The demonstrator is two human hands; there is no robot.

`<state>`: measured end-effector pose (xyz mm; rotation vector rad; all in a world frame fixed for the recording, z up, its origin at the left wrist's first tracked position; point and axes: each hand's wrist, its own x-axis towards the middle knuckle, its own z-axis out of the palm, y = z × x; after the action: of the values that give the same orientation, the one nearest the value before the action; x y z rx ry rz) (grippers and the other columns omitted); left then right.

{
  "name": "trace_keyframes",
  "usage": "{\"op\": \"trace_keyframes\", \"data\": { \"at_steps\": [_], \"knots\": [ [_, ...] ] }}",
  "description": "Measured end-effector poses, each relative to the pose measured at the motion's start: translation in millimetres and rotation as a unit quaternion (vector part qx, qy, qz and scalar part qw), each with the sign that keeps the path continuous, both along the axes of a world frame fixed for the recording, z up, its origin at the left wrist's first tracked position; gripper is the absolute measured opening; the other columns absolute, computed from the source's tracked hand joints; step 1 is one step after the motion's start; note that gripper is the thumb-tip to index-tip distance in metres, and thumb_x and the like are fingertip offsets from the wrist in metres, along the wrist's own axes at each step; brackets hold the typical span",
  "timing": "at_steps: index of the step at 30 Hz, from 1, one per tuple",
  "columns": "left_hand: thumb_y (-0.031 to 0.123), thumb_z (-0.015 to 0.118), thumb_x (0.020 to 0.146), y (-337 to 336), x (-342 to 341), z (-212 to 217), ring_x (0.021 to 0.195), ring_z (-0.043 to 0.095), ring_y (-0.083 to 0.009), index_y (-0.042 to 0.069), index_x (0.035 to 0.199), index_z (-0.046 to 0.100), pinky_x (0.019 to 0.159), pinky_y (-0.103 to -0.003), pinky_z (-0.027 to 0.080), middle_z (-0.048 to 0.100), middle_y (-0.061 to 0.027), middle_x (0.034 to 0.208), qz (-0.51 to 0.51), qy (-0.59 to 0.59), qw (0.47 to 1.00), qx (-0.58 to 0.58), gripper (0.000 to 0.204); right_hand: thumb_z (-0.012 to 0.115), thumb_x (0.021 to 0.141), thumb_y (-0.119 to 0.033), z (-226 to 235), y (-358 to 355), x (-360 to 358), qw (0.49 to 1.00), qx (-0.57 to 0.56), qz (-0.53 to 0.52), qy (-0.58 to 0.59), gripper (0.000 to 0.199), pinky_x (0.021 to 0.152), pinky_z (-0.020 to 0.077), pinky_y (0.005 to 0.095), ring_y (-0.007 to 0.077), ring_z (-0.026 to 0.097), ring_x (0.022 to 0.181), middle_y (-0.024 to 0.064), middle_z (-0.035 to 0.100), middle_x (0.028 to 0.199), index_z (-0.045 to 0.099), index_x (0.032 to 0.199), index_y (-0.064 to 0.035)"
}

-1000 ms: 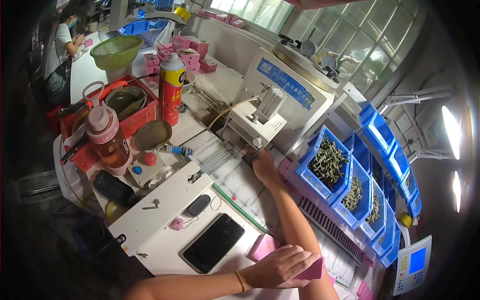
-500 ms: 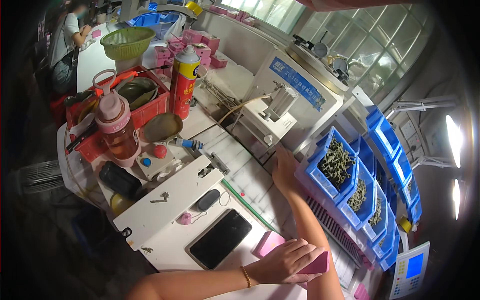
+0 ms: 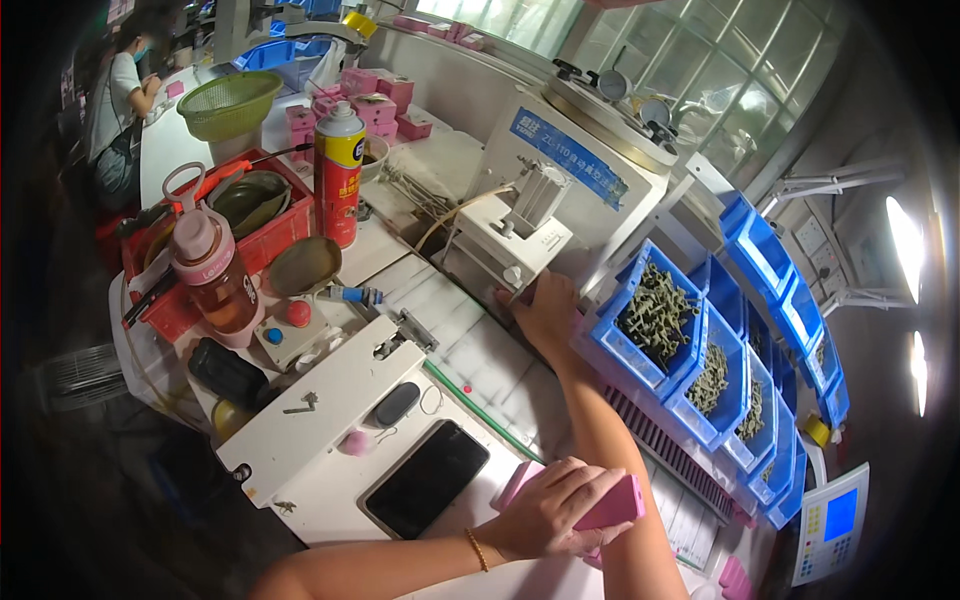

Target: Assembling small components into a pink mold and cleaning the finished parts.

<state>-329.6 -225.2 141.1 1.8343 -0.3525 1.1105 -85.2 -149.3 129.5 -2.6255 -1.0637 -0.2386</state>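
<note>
While the left hand (image 3: 555, 510) clamps a pink box (image 3: 607, 506) beside a black phone (image 3: 425, 477) on the tabletop (image 3: 470, 350), the right hand (image 3: 547, 312), seemingly loosely open, rests between white machine (image 3: 570, 190) and blue bins (image 3: 650, 320).

Phone (image 3: 427, 478) left of pink box (image 3: 600, 505)
</note>
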Motion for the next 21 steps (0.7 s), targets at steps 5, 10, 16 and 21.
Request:
{"op": "trace_keyframes", "data": {
  "at_steps": [5, 10, 16, 21],
  "knots": [
    [0.039, 0.082, 0.079, -0.5, -0.1, 1.0, 0.093, 0.063, -0.0274, -0.001, 0.127, 0.057, 0.085, -0.036, 0.051, 0.065, -0.0117, 0.106, 0.002, 0.013, 1.0, 0.0, 0.067, 0.072, 0.084, -0.041, 7.4, -70.8, -56.6, 0.971, 0.174, 0.004, 0.165, 0.061, 0.1, 0.0372, 0.0461, 0.0389, 0.054, 0.108, 0.0208, 0.058, 0.114, 0.054, 0.125, 0.001],
    [0.037, 0.083, 0.077, -8.6, 1.9, -3.8, 0.091, 0.063, -0.0276, -0.001, 0.125, 0.057, 0.083, -0.036, 0.052, 0.065, -0.0121, 0.103, -0.011, -0.014, 0.999, 0.032, 0.066, 0.074, 0.084, -0.041, -9.8, -135.4, -98.3, 0.992, 0.095, 0.086, -0.012, 0.076, 0.106, 0.0349, 0.0499, 0.044, 0.045, 0.123, 0.028, 0.051, 0.129, 0.042, 0.138, 0.0024],
    [0.029, 0.081, 0.078, -18.8, 0.1, -6.3, 0.089, 0.062, -0.0281, -0.003, 0.12, 0.059, 0.083, -0.038, 0.052, 0.063, -0.0127, 0.1, -0.056, 0.006, 0.998, 0.037, 0.057, 0.076, 0.082, -0.043, -15.8, -158.5, -108.2, 0.988, 0.127, 0.079, 0.025, 0.083, 0.106, 0.0359, 0.0502, 0.0464, 0.044, 0.123, 0.0296, 0.05, 0.132, 0.041, 0.141, 0.0028],
    [0.028, 0.085, 0.076, -15.8, -0.2, -8.0, 0.089, 0.063, -0.0307, -0.002, 0.12, 0.059, 0.083, -0.04, 0.052, 0.065, -0.0134, 0.102, -0.057, -0.001, 0.998, 0.041, 0.06, 0.077, 0.081, -0.043, -12.2, -155.3, -111.1, 0.985, 0.136, 0.094, 0.047, 0.088, 0.105, 0.0395, 0.0489, 0.0465, 0.045, 0.125, 0.029, 0.05, 0.133, 0.038, 0.145, 0.0017]
  ]
}}
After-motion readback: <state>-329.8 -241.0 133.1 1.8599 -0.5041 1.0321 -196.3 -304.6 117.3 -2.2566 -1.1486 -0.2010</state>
